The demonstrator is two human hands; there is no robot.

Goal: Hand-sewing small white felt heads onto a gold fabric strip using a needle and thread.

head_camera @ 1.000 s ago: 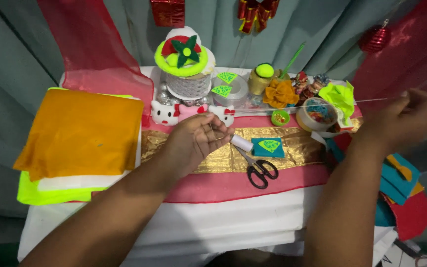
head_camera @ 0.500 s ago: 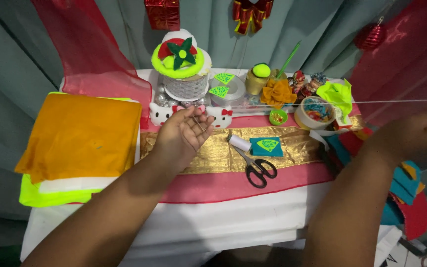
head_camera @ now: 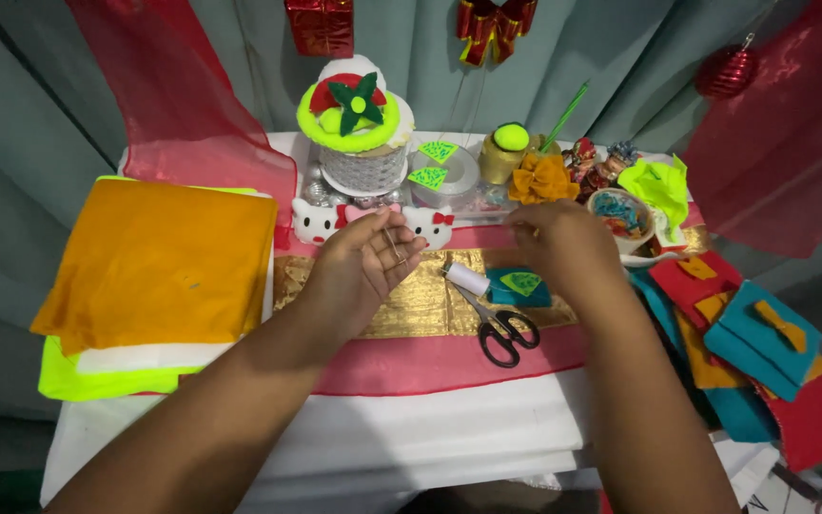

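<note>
My left hand [head_camera: 359, 271] is palm-up over the gold cloth strip [head_camera: 425, 309], fingers pinching a thin metal needle [head_camera: 394, 249]. My right hand [head_camera: 563, 246] hovers just right of it, fingertips pinched together as if on a fine thread that is barely visible. Between and below the hands lie a white thread spool [head_camera: 468, 278], a teal felt piece with a green triangle [head_camera: 518, 286] and black-handled scissors [head_camera: 504, 333].
A folded orange cloth [head_camera: 159, 262] on white and neon-yellow sheets fills the left. At the back stand a white lace basket with a green ring [head_camera: 354, 143], two cat-face figures [head_camera: 316, 221], a small bowl [head_camera: 620, 214] and trinkets. Teal and red felt pouches [head_camera: 753, 333] lie right.
My right hand, stretched far right with a taut thread, has come back in beside the left hand. The left hand has stayed over the gold strip.
</note>
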